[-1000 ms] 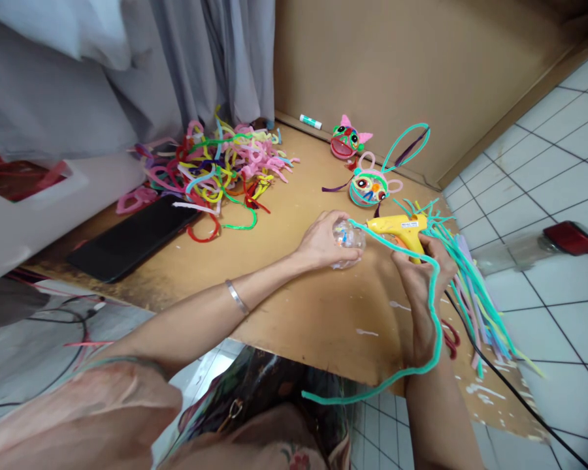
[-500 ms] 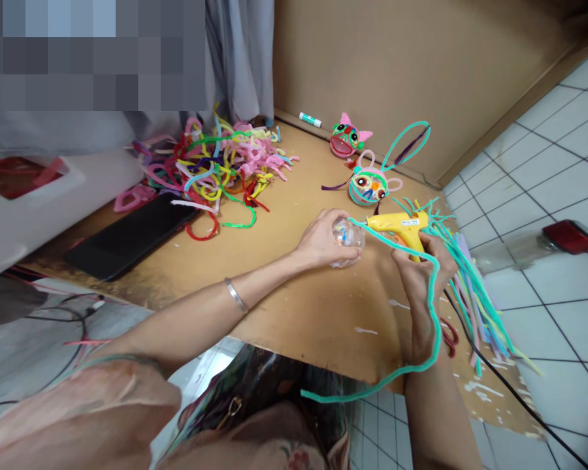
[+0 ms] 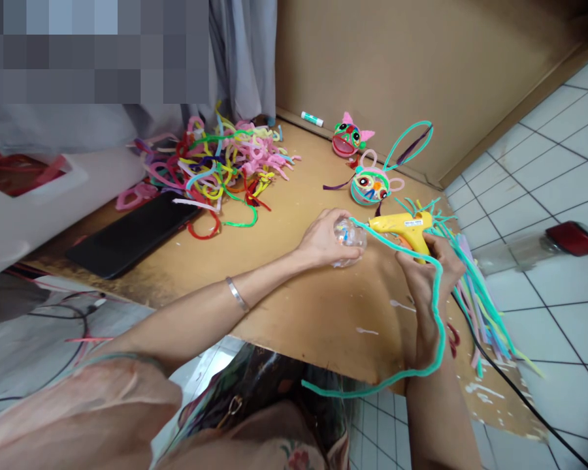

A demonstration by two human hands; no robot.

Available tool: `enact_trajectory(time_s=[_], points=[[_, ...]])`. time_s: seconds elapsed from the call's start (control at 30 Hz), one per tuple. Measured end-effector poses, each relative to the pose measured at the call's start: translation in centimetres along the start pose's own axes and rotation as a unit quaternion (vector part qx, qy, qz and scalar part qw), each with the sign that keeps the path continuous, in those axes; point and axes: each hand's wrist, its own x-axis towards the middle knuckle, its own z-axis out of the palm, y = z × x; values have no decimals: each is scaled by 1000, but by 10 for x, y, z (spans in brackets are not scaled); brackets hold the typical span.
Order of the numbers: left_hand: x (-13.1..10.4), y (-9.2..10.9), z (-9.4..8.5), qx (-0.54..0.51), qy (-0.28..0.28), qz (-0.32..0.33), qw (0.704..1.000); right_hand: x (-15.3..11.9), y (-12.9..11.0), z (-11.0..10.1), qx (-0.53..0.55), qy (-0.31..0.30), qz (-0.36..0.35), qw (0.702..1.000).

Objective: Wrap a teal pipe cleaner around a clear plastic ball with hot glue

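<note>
My left hand [image 3: 323, 236] is wrapped round a clear plastic ball [image 3: 349, 249] with small coloured bits showing inside. A long teal pipe cleaner [image 3: 440, 307] starts at the top of the ball, passes by my right wrist and hangs down over the table's front edge. In my right hand [image 3: 434, 264] is a yellow glue gun [image 3: 404, 223], its nozzle pointing left, close to the ball's top. Behind stands a decorated ball [image 3: 371, 187] with pink loop ears and a teal handle.
Loose bent pipe cleaners [image 3: 225, 156] and a black phone [image 3: 132, 236] lie at the left of the table [image 3: 274, 307]. Straight pipe cleaners [image 3: 490, 307], red scissors [image 3: 453, 339] and a black cord [image 3: 514, 385] are at the right. A pink-eared ball [image 3: 345, 138] and a glue stick [image 3: 312, 119] are at the back.
My right hand has shifted slightly to the right with the glue gun, and the teal pipe cleaner's bend has moved with it. My left hand keeps its hold on the ball.
</note>
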Motion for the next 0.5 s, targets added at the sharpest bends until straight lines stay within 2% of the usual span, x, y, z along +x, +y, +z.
enact_trajectory(time_s=[0.13,0.33,0.5], points=[[0,1,-1,3,-4,-4,1000,0,0,-1,-12,-4,-20,1000],[2,-2,1,11,-3,10,1000,-1,-7,0,21,31,-8,999],[1,-4,1,10,-1,12,1000,-1,-13,0,22,29,-7,999]])
